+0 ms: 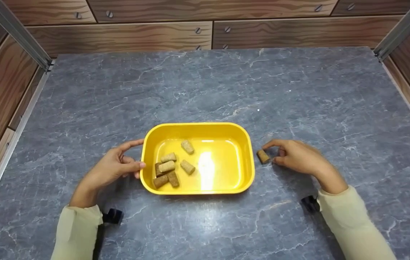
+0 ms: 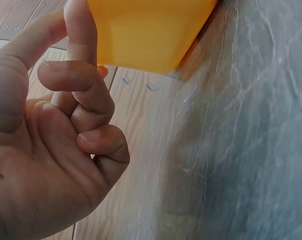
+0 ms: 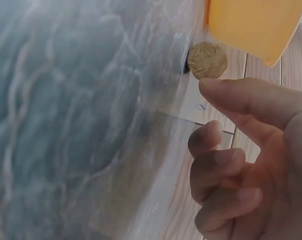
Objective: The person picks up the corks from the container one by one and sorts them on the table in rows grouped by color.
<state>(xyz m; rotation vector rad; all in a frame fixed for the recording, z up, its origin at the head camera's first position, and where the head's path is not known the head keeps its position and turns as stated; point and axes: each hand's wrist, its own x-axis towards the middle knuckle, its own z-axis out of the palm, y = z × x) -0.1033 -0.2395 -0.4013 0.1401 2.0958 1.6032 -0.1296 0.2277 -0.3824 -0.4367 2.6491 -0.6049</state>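
Note:
A yellow tub [image 1: 224, 153] stands on the grey marbled tabletop, holding several corks, light ones [image 1: 187, 167] and darker brown ones [image 1: 173, 179]. At the tub's left side is my left hand [image 1: 112, 166]; its thumb and outstretched index finger touch the wall and rim, while the other fingers curl beneath. Outside the tub, just right of it, a single cork [image 1: 263, 156] lies on the table. My right hand [image 1: 297, 155] reaches over it, index fingertip at the cork's far end and thumb close beside it. In the right wrist view the cork's round end [image 3: 207, 60] shows by a fingertip.
Wood-patterned panels [image 1: 118, 38] rise at the back and sides of the tabletop [image 1: 205, 86]. Metal posts [image 1: 27, 39] mark the back corners. A dark wrist device [image 1: 113, 216] sits by the left sleeve, another [image 1: 311, 203] by the right.

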